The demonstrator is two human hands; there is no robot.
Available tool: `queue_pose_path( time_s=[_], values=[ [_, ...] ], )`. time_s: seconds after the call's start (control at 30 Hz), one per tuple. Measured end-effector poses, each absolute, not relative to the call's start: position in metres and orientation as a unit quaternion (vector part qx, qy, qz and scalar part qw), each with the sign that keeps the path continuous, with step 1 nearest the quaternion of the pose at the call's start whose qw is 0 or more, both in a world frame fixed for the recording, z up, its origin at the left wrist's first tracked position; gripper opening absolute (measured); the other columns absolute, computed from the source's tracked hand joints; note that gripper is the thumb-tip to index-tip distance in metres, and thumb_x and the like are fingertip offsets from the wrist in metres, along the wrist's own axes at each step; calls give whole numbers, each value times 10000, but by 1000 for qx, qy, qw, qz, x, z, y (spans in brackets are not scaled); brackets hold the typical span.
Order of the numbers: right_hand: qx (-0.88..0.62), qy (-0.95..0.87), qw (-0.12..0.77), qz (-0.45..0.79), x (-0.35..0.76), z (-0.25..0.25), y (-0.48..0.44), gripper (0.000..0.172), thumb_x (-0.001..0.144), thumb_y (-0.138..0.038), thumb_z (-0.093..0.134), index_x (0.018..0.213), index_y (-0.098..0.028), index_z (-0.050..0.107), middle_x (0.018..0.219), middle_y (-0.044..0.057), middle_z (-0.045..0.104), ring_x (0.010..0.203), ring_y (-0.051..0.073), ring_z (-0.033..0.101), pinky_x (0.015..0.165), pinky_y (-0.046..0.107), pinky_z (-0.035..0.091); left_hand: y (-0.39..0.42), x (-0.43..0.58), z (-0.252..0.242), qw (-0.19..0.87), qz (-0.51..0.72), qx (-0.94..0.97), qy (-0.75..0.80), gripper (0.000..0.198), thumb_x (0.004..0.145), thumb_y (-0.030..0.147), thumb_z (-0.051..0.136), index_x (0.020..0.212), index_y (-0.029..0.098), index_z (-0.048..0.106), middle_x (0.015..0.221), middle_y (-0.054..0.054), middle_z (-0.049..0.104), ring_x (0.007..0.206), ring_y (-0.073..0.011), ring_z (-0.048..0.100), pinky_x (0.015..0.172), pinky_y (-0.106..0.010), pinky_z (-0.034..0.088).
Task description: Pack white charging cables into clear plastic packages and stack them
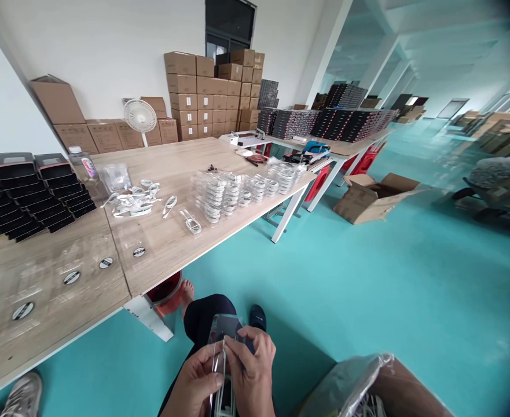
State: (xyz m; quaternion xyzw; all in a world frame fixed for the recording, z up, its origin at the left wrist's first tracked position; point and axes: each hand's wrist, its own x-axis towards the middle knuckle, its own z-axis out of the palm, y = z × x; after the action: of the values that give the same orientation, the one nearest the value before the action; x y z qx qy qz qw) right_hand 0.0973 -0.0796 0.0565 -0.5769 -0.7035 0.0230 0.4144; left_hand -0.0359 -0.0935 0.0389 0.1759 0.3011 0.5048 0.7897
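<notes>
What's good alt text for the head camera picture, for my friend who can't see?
A person's left hand and right hand hold a clear plastic package and a white cable. Beside them, a wooden table bears piled white cables, clear packs of cables and black boxes, with brown cartons and a white fan beyond.

Open floor (pixel 307 295) beyond the hands (pixel 196 376) (pixel 255 365), between table (pixel 168 246) and carton (pixel 411 385)

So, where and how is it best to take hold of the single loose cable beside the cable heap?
The loose cable lies flat as a narrow coil, apart from the cable heap, so I would probably come from above and pinch its middle across both long sides.
</notes>
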Motion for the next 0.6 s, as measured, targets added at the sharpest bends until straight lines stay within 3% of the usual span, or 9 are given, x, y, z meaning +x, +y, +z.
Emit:
queue_pose_path(
  time_s=[0.2,0.37,0.5,0.6],
  values=[
    [-521,-802,282,-74,96,73,-80,333,911,-186,569,1215,-283,663,1082,88,719,1010,291,602,941,520,400,-93,-39,49,782,519,107,327,518,628,126,859,1127,241,779,1166,-127,790,1150,-348,698,1028,-443,500],
    [-485,-843,213,-92,92,83,-75,318,908,-141,555,1192,-225,670,1003,91,743,977,298,610,1073,573,353,-94,-36,51,772,527,73,347,475,638,95,850,1088,239,797,1195,-122,780,1213,-347,666,1049,-432,502],
    [-477,-851,210,-67,90,87,-66,313,895,-155,589,1178,-245,686,998,95,733,931,292,630,1037,574,450,-93,-37,50,762,537,65,355,492,617,115,877,1080,260,800,1185,-111,785,1229,-338,659,1059,-422,503],
    [-519,-817,253,-13,88,86,-61,304,924,-207,581,1189,-300,696,1050,104,709,938,293,647,910,542,557,-90,-42,52,757,546,59,354,465,605,143,891,1048,255,809,1132,-113,803,1165,-340,696,1022,-430,529]
  ],
)
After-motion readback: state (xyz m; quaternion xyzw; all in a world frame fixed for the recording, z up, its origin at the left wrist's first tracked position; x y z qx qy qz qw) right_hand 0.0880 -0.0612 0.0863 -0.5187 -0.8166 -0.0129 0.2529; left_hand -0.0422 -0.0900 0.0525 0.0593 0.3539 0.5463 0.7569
